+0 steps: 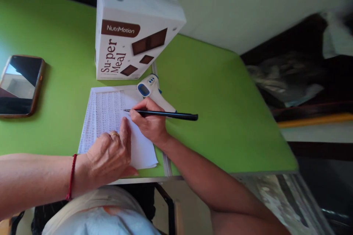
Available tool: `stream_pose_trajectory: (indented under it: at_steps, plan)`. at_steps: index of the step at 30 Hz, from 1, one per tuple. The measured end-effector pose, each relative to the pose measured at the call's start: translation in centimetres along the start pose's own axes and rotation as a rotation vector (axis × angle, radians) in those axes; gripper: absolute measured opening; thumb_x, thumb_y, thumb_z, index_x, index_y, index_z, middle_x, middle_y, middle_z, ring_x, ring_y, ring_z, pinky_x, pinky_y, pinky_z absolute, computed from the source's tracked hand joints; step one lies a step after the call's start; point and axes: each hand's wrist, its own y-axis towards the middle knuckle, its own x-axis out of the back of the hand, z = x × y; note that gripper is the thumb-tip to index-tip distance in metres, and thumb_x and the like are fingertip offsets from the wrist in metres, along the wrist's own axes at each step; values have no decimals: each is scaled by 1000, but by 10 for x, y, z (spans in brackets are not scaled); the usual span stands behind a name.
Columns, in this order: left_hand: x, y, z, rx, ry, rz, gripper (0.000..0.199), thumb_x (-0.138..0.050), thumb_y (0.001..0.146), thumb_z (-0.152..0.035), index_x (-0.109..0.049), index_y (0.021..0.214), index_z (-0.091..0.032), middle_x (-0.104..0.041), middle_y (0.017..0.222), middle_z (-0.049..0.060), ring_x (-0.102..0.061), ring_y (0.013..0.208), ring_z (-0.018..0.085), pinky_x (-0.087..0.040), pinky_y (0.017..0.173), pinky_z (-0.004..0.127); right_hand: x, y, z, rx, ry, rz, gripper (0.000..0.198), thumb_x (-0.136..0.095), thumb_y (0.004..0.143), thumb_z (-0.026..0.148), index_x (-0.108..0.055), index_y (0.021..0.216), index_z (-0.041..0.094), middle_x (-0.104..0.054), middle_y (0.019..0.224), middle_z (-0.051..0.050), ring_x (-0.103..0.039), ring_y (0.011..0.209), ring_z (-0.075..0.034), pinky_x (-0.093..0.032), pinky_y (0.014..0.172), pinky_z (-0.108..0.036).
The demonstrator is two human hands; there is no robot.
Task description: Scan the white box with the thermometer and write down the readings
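Paper sheets (142, 150), handwritten: lay on the green table (220, 125), near its front edge. Pen (176, 115), black: gripped in the right hand (150, 121), tip beside the written columns. Left hand (110, 154): grasped nothing, forefinger extended on the paper; neat entries called for that finger steadying the page. Thermometer (149, 88): at the upper corner. White box (124, 44): stood behind. Phone (20, 86): lay well apart, leftward.

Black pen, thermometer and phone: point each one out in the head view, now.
Black pen (172, 114): head view, on the barrel.
Thermometer (156, 94): head view, on the white body below its small screen.
Phone (20, 86): head view, on the screen.
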Motion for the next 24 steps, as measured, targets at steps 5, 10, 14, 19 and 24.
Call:
stream_pose_trajectory:
  at_steps: [5, 10, 14, 19, 24]
  plan:
    - [1, 1, 0, -11, -24, -8, 106, -58, 91, -78, -53, 142, 15, -48, 143, 45, -65, 70, 23, -43, 53, 33, 2, -1, 2, 110, -54, 45, 15, -61, 84, 27, -53, 72, 25, -57, 58, 7, -49, 52, -11, -46, 54, -25]
    - [-3, 1, 0, -9, -34, -33, 102, -58, 90, -78, -57, 141, 11, -49, 144, 43, -65, 68, 23, -44, 52, 34, 3, 0, 0, 101, -64, 83, 16, -61, 85, 27, -53, 72, 25, -59, 59, 7, -51, 52, -11, -47, 53, -25]
    - [-4, 1, -2, 1, -12, -74, 103, -58, 88, -80, -60, 139, 10, -51, 143, 42, -66, 66, 22, -46, 51, 33, 3, 0, 1, 106, -59, 106, 15, -62, 86, 27, -53, 74, 25, -59, 60, 7, -51, 53, -11, -46, 53, -25]
    - [-7, 1, -2, 7, 7, -97, 109, -58, 86, -82, -55, 143, 11, -55, 139, 41, -65, 65, 22, -46, 51, 33, 3, -1, 1, 91, -75, 117, 16, -60, 87, 29, -53, 74, 25, -58, 60, 7, -50, 54, -11, -45, 53, -25]
    - [-4, 3, -1, -10, -6, -46, 107, -57, 89, -80, -52, 144, 12, -52, 141, 42, -66, 67, 22, -45, 51, 33, 2, -1, 1, 97, -80, 108, 16, -60, 86, 27, -52, 72, 25, -56, 58, 7, -49, 52, -11, -44, 53, -25]
